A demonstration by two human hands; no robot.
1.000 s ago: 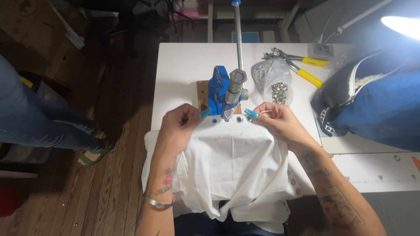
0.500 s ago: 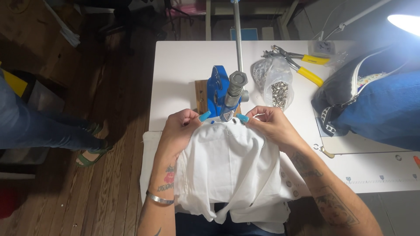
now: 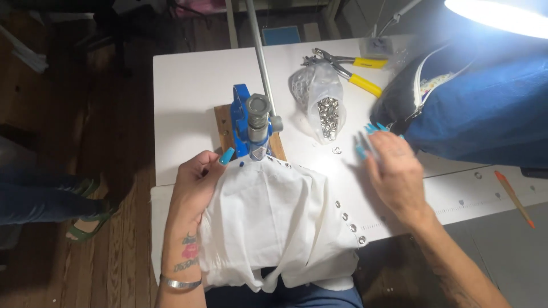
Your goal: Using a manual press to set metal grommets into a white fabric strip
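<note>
The blue hand press (image 3: pixel 249 122) stands on a small wooden base (image 3: pixel 224 126) on the white table (image 3: pixel 188 85), and everything else is easiest placed from it. Just below the press lies a white garment (image 3: pixel 274 222), its top edge tucked under the press head; a row of metal snaps runs along the garment's right edge, away from the press. The left hand (image 3: pixel 197 182) sits at the lower left of the press, fingers curled over the cloth and gripping its upper left corner, thumb nearly touching the press base. The right hand (image 3: pixel 391 171) is well to the right of the press, off the garment, fingers spread open and flat above the table, holding nothing that can be seen. Between that hand and the press a loose metal snap ring (image 3: pixel 337 150) rests on the table. Up and to the right of the press sits a clear plastic bag of metal snaps (image 3: pixel 322 105), and beyond it yellow-handled pliers (image 3: pixel 354 71). A blue bag (image 3: pixel 479 108) fills the table's far right, touching the right hand's fingertips
</note>
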